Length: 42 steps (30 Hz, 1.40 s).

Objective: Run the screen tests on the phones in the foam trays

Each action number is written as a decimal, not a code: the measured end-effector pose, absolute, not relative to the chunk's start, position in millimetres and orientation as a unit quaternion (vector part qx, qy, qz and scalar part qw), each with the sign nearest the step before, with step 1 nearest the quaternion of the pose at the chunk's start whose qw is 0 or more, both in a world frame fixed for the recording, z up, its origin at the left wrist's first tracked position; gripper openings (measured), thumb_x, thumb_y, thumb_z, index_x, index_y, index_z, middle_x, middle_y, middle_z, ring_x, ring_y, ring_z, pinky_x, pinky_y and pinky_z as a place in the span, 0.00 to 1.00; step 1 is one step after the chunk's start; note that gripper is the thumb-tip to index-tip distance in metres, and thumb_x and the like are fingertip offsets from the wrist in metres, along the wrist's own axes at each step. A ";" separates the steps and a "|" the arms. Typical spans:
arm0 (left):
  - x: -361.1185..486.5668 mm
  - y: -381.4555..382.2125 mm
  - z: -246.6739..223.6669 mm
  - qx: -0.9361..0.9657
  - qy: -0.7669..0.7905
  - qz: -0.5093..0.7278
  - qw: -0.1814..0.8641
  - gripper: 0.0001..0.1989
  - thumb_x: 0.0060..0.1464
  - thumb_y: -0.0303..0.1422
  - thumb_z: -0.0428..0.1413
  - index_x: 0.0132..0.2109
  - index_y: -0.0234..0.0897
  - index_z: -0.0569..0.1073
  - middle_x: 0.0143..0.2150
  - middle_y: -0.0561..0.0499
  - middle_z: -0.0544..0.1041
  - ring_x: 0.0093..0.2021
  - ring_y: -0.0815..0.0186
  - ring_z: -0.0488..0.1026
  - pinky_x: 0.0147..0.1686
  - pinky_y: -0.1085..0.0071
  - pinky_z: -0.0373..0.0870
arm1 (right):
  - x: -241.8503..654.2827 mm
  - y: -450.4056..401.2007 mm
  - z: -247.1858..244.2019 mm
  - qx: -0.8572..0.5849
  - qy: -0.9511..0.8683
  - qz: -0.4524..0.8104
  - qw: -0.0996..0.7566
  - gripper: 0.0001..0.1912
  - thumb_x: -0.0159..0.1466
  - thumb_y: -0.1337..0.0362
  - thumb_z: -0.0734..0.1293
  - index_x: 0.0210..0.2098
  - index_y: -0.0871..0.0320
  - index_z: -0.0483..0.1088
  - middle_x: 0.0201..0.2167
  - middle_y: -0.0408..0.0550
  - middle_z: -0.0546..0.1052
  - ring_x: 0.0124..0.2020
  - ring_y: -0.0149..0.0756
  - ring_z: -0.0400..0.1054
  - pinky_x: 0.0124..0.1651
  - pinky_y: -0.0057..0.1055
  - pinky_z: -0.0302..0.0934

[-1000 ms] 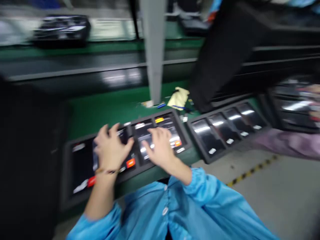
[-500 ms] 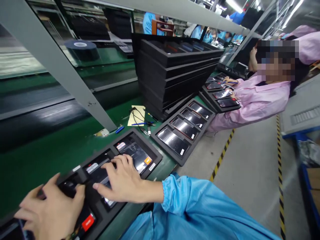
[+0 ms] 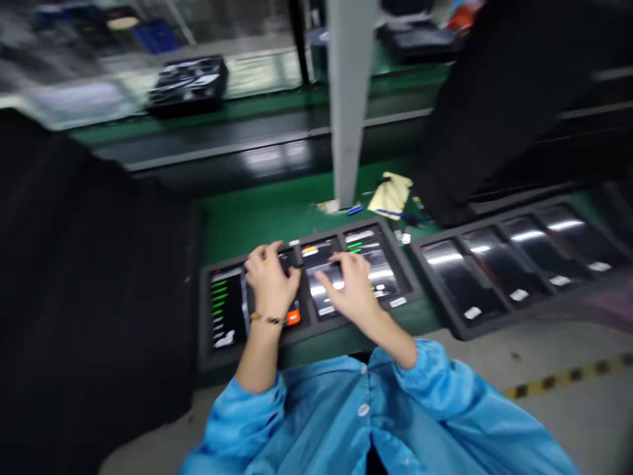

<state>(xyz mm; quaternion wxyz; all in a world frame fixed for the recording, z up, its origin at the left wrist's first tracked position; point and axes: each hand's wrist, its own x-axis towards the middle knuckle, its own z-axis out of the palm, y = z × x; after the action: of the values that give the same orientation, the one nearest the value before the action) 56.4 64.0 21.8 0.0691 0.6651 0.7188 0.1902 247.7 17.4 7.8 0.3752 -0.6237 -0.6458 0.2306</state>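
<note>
Over the second phone from the left [image 3: 293, 297] in a dark foam tray [image 3: 306, 324], my left hand [image 3: 271, 284] has its fingers bent and thumb apart. The hand hides much of that phone; a red-orange button shows low on its screen. My right hand [image 3: 355, 290] hovers at or touches the third phone [image 3: 321, 290], thumb and fingers apart, grasping nothing visible. At the tray's left end lies a phone with green lines [image 3: 220, 307]. A phone with a lit screen [image 3: 380, 267] fills the right-end slot. Blur hides exact fingertip contact.
To the right is another tray [image 3: 457, 326] with several dark-screened phones. Tall black stacks stand at left [image 3: 99, 284] and right [image 3: 494, 99]. A grey post [image 3: 349, 99] rises behind the tray. Near it lie a yellow paper [image 3: 393, 191], cables and a blue pen cap [image 3: 355, 210].
My view has swung left and down, so the co-worker's face and upper body are gone. Both hands remain over the same tray. The right-end phone's screen changed from an orange button to green lines.
</note>
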 end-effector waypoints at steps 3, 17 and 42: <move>54.4 59.7 21.0 0.665 0.712 0.209 0.082 0.34 0.56 0.29 0.62 0.70 0.41 0.69 0.67 0.34 0.66 0.68 0.39 0.66 0.64 0.37 0.71 | 247.9 13.7 0.6 -0.625 -0.653 0.193 0.381 0.23 0.74 0.47 0.68 0.58 0.56 0.70 0.56 0.59 0.79 0.62 0.55 0.68 0.67 0.56 0.59; 23.6 47.0 18.7 0.694 0.627 0.327 0.134 0.33 0.59 0.29 0.64 0.69 0.44 0.67 0.70 0.37 0.68 0.74 0.45 0.65 0.72 0.43 0.68 | 262.8 4.1 8.4 -0.592 -0.698 0.134 0.381 0.25 0.73 0.44 0.69 0.58 0.55 0.70 0.57 0.60 0.80 0.66 0.58 0.68 0.68 0.58 0.61; -93.9 -25.2 -10.8 0.542 0.741 0.388 0.075 0.21 0.64 0.31 0.52 0.59 0.36 0.81 0.66 0.41 0.80 0.65 0.56 0.79 0.65 0.61 0.76 | 383.3 4.2 4.7 -0.568 -0.757 0.128 0.297 0.23 0.72 0.63 0.61 0.63 0.56 0.76 0.60 0.59 0.78 0.69 0.54 0.69 0.71 0.58 0.65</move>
<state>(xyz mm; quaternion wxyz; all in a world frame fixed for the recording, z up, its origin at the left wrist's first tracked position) -93.9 -25.2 -10.8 0.0750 0.5421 0.7413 0.3885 383.3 4.2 4.7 0.2968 -0.5677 -0.7570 0.1283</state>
